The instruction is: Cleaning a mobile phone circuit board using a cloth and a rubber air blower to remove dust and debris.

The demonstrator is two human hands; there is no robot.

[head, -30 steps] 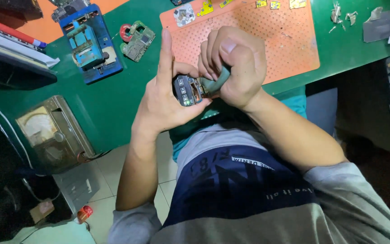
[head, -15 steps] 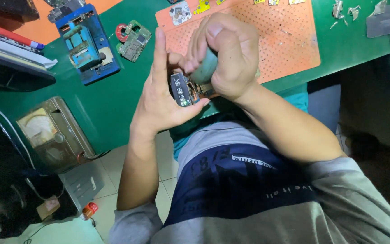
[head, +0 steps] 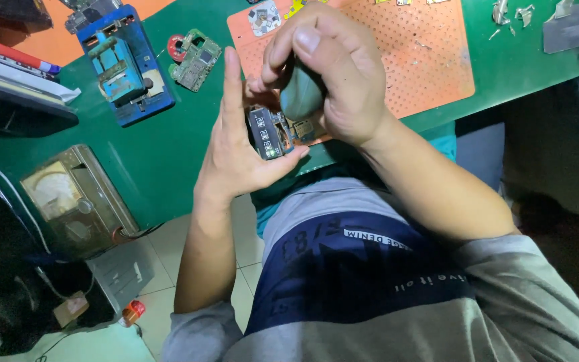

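Left hand (head: 236, 157) cradled a small dark circuit board (head: 271, 132), fingers (head: 230, 80) nearly straight and pointing up, thumb pressed under the board's lower edge: open palm, loose support grip. Right hand (head: 333, 74) was curled tight round a grey-green tool handle (head: 301, 94), fingers wrapped fully closed, tool tip down against the board. Both hands were raised above the near edge of the green surface (head: 169, 154), over the near edge of the orange perforated mat (head: 423, 53). Board sat between the two hands, touching both palm and tool.

Blue fixture (head: 123, 67) lay toward the far left of the surface, a green bare board (head: 197, 59) just beside it. A brass-coloured analog meter (head: 78, 201) hung at the near left edge. Small metal bits (head: 510, 12) sat at the far right corner. Exact tool tip type: could not tell.
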